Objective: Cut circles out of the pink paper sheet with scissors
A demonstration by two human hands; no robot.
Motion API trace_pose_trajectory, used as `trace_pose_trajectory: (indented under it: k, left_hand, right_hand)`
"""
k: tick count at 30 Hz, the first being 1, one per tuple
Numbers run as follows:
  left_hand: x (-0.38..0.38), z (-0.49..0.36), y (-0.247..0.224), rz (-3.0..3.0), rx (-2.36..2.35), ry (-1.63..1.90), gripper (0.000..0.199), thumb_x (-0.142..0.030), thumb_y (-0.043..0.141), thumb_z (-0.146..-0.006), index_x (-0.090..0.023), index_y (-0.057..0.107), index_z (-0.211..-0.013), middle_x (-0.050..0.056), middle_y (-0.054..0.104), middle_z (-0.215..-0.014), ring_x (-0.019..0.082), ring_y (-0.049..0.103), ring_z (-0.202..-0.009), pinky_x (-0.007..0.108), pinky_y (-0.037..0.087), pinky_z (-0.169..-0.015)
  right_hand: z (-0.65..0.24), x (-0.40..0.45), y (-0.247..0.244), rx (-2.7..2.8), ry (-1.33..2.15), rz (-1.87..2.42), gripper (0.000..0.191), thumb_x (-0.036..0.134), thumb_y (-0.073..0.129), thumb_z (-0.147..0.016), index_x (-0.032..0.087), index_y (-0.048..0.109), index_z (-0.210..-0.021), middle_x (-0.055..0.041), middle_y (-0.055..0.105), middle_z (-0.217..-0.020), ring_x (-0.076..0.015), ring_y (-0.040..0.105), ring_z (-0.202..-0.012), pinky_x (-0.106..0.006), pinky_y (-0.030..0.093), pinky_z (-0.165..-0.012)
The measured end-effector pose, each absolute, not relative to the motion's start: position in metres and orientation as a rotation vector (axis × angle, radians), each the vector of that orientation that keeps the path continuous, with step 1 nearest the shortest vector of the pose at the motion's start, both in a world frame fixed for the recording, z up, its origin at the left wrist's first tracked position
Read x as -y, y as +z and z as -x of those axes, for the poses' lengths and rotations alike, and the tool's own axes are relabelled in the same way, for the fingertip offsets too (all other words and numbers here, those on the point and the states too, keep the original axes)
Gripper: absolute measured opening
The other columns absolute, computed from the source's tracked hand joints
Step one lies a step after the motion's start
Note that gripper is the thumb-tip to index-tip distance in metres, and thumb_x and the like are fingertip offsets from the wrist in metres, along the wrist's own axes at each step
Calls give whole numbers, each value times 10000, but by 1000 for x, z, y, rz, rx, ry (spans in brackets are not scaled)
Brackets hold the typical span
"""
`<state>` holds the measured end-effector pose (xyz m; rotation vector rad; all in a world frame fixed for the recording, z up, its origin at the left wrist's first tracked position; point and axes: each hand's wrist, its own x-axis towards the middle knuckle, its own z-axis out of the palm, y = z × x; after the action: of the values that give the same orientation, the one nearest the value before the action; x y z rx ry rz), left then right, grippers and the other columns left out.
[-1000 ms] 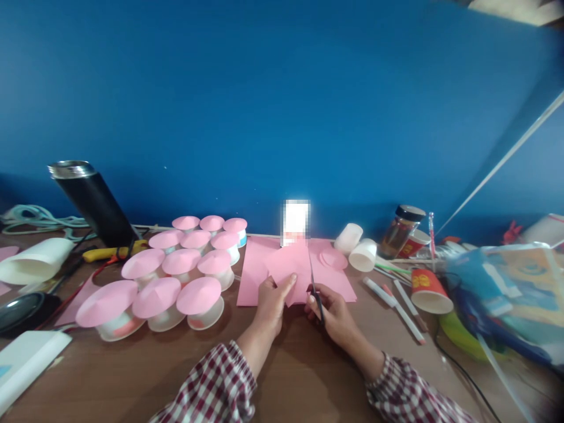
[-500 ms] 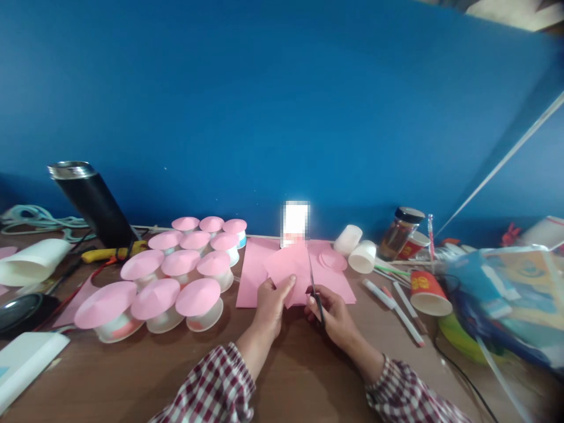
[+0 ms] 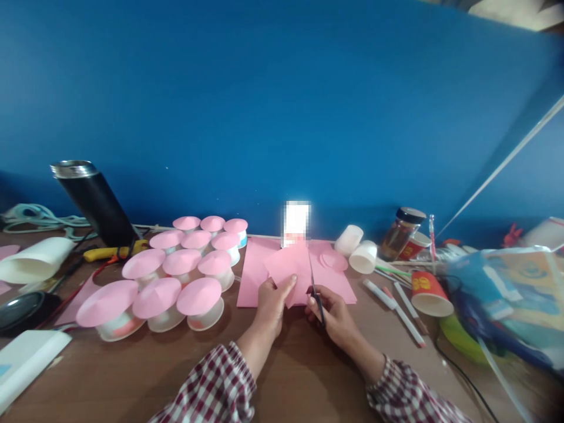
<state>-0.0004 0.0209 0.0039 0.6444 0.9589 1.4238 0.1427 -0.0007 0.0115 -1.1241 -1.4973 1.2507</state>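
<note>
My left hand [image 3: 274, 302] grips a piece of pink paper [image 3: 288, 267], thumb on top and fingers underneath. In my right hand [image 3: 331, 311] is a pair of dark-handled scissors [image 3: 318, 301], its blades pointing away from me along the right edge of that paper. Whether the blades are cutting into it I cannot tell. Beneath both lies a larger pink sheet [image 3: 253, 282] on the table. Pink paper discs [image 3: 335, 261] rest on the sheet's right part, beyond my right hand.
On the left stand several paper cups topped with pink cones [image 3: 199, 295], near a black flask [image 3: 99, 205] and yellow-handled pliers [image 3: 103, 254]. White cups [image 3: 363, 257], markers [image 3: 403, 317], a red cup [image 3: 430, 294] and a jar [image 3: 402, 234] are at the right. A blue wall [image 3: 273, 117] closes the back.
The view has shifted very slightly. Both hands, the pink paper and the scissors look almost the same as before.
</note>
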Motion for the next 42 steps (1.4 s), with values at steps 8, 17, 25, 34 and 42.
trace_pose_trajectory:
  k: [8, 17, 25, 34, 42]
  left_hand:
    - [-21, 1, 6, -647, -956, 1419, 383, -391, 755, -630, -94, 648, -847, 116, 688, -788, 217, 636, -694, 321, 484, -626]
    - [-20, 0, 7, -636, -951, 1416, 414, -395, 761, -621, -85, 657, -876, 123, 696, -781, 225, 645, -719, 328, 494, -650]
    - [-20, 1, 6, -627, -926, 1418, 394, -385, 761, -628, -102, 658, -882, 120, 704, -822, 223, 654, -724, 318, 492, -651]
    - [-20, 1, 7, -668, -941, 1431, 422, -398, 749, -639, -86, 656, -907, 133, 699, -843, 230, 647, -760, 334, 493, -687]
    - [-21, 1, 8, -650, -986, 1400, 429, -403, 761, -618, -78, 659, -879, 136, 698, -799, 230, 643, -704, 344, 496, -648]
  right_hand:
    - [-145, 1, 10, 1503, 1248, 1120, 394, 464, 614, -816, 138, 578, -1033, -1, 580, -621, -123, 528, -537, -222, 417, -488]
    - [-145, 0, 9, 1500, 1263, 1101, 375, 440, 618, -822, 123, 574, -1019, 16, 548, -593, -105, 491, -499, -211, 375, -456]
    - [-146, -1, 12, 1521, 1246, 1103, 382, 458, 616, -814, 123, 592, -997, 28, 527, -570, -95, 471, -477, -204, 374, -442]
    - [-147, -1, 12, 1535, 1246, 1151, 395, 467, 608, -817, 125, 584, -1013, 36, 509, -558, -105, 473, -472, -220, 392, -444]
    - [-148, -2, 10, 1530, 1244, 1124, 396, 465, 616, -814, 131, 583, -1023, 33, 525, -577, -104, 478, -485, -217, 384, -458]
